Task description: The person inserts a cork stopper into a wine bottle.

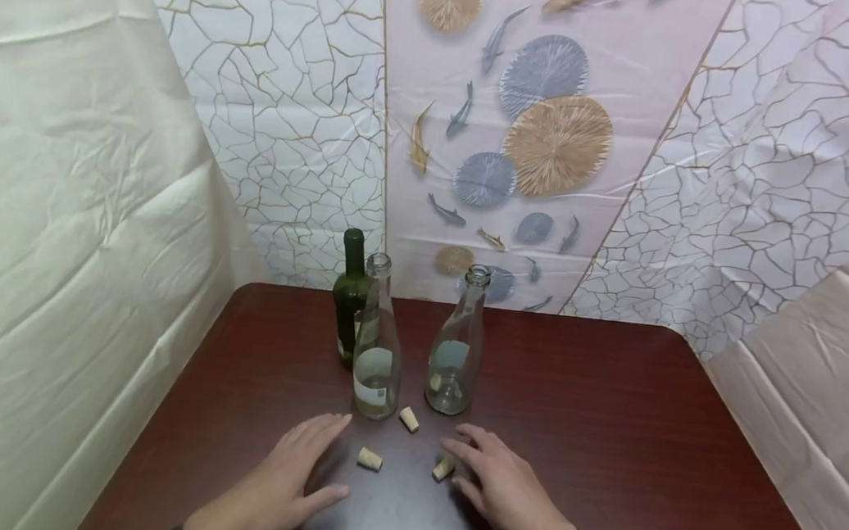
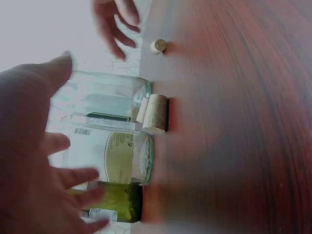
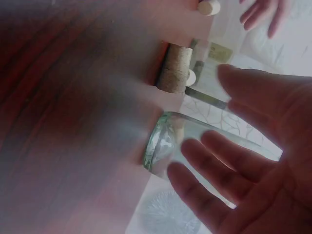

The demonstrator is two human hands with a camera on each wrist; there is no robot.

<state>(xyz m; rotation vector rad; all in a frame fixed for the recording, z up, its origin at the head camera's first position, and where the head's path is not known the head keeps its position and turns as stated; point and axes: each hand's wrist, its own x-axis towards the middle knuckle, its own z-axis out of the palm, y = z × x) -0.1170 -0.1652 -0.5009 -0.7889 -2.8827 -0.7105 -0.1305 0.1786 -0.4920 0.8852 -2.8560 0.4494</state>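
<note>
Three corks lie on the table: a left one [image 1: 370, 459], a middle one [image 1: 409, 419] and a right one [image 1: 443, 468]. My left hand [image 1: 300, 462] hovers just left of the left cork, fingers extended and thumb apart, holding nothing. Over beside the right cork is my right hand [image 1: 501, 484]; its fingers overlap that cork's edge in the head view. The right wrist view shows these fingers [image 3: 214, 165] spread, with the cork [image 3: 174, 68] outside them. Behind the corks stand two uncapped clear bottles, a left one [image 1: 375, 368] with a label and a right one [image 1: 453, 361].
A dark green bottle [image 1: 349, 293] stands behind the left clear bottle, partly hidden by it. The dark red wooden table [image 1: 607, 409] ends at a patterned cloth backdrop [image 1: 301, 125]. Pale cloth hangs on the left [image 1: 64, 232] and right sides.
</note>
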